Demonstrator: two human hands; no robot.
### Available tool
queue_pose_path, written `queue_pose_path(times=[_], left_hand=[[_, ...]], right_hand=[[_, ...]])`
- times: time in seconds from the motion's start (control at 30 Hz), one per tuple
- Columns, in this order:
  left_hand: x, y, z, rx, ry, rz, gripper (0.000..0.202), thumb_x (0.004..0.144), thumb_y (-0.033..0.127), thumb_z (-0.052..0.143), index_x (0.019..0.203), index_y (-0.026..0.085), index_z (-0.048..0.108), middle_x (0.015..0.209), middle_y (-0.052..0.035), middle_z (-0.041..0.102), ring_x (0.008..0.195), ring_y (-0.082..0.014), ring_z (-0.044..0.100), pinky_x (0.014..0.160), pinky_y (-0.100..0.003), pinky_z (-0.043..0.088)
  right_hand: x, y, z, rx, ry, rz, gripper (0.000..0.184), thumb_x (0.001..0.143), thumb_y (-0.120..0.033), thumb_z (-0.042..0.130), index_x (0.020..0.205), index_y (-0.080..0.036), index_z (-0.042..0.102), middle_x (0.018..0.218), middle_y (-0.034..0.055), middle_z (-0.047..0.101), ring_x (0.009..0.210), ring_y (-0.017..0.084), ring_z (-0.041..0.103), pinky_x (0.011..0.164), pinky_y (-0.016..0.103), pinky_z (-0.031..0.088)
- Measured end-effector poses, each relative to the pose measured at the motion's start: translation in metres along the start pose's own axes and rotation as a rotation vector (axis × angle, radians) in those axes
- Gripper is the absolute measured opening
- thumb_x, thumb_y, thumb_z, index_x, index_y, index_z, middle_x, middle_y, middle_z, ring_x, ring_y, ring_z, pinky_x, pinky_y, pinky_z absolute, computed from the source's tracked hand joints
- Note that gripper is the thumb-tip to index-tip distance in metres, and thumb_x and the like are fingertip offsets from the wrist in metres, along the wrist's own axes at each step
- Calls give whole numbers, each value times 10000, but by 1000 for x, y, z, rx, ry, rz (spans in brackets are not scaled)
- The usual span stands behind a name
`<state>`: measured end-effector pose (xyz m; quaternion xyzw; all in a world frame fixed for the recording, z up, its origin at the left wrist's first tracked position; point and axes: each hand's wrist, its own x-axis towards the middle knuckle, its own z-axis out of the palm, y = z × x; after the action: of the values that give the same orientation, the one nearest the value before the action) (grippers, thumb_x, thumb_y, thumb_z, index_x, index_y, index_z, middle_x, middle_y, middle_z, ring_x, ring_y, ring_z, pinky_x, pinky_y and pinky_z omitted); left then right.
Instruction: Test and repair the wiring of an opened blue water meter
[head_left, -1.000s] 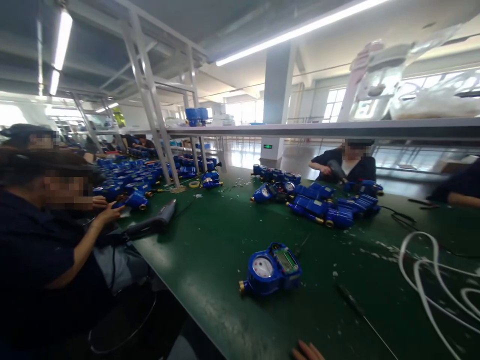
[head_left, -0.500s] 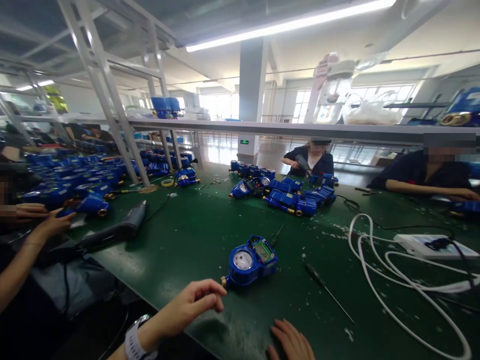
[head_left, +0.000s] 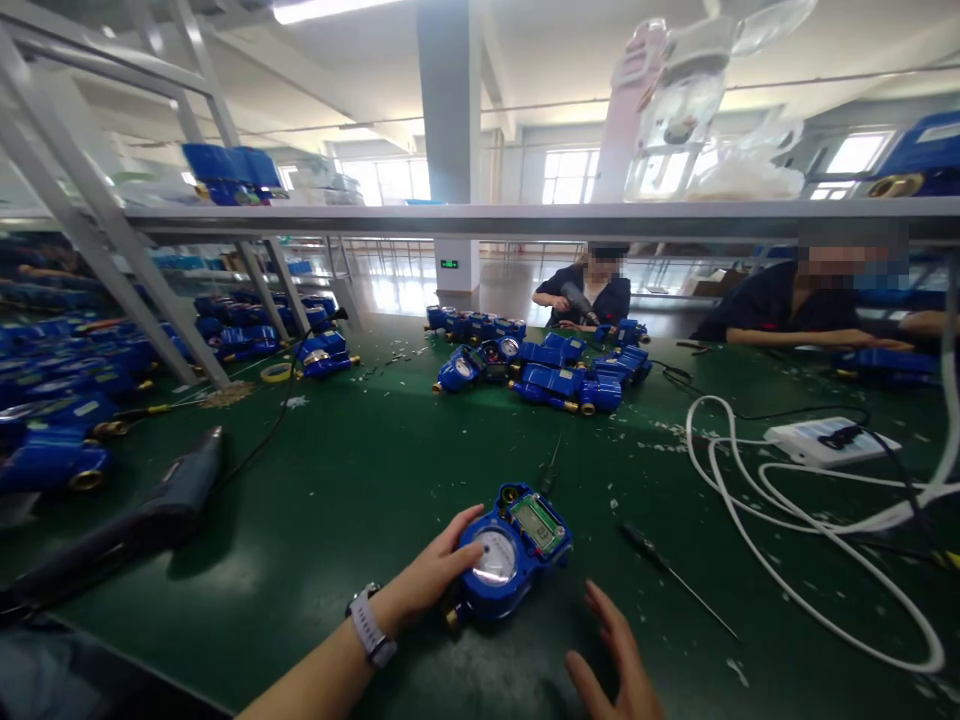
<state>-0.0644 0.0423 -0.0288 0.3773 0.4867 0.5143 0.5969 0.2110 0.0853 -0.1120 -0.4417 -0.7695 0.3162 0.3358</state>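
Note:
A blue water meter (head_left: 487, 598) with a round dial and an exposed green circuit board with a small display is at the near middle of the green table. My left hand (head_left: 442, 560) grips its left side, the thumb over the dial's edge and the fingers partly hidden behind the body. To the right of the meter, my right hand (head_left: 616, 655) is open, thumb and fingers apart, touching nothing. A screwdriver (head_left: 679, 580) lies on the table beyond my right hand. Another thin dark tool (head_left: 551, 468) lies just behind the meter.
Several blue meters (head_left: 555, 375) are heaped farther back. A dark power tool (head_left: 165, 510) lies at left. A looped white cable (head_left: 720, 480) and power strip (head_left: 829, 442) occupy the right. A shelf (head_left: 525, 222) spans above the table (head_left: 337, 500). Two people work across it.
My left hand has moved right and taken hold of the water meter, which is now turned slightly and nearer. My right hand has risen farther into view. The whole view has swung rightward.

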Motion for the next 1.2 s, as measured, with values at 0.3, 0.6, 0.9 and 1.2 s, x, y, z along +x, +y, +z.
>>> queue_pose_path(times=[0.3,0.6,0.9,1.2], left_hand=[[-4,-17,10,-59,25,163,682,793,448,715,1355,173,446,1325,-140,598,1210,-330,575,1043,-452,441],[-20,-15,8,58,-32,252,686,797,445,706,1375,186,443,1393,-131,536,1250,-315,537,1085,-447,405],[-23,-5,13,240,-54,241,577,860,439,621,1369,218,462,1333,-92,588,1174,-280,585,1033,-416,448],[-20,-9,19,297,-31,195,532,890,440,569,1359,210,471,1331,-88,592,1196,-272,572,1057,-412,426]], right_hand=[[79,-80,7,209,39,91,744,776,-489,708,1406,-205,433,1387,127,511,1251,319,503,1079,515,381],[49,-78,19,247,247,-55,570,843,-403,690,1337,-241,457,1396,128,484,1280,329,468,1050,559,405],[39,-73,9,226,347,-83,530,799,-363,754,1253,-196,538,1277,156,580,1144,331,586,959,523,499],[38,-78,3,253,379,5,525,799,-400,757,1234,-192,549,1232,156,618,1060,330,636,887,512,541]])
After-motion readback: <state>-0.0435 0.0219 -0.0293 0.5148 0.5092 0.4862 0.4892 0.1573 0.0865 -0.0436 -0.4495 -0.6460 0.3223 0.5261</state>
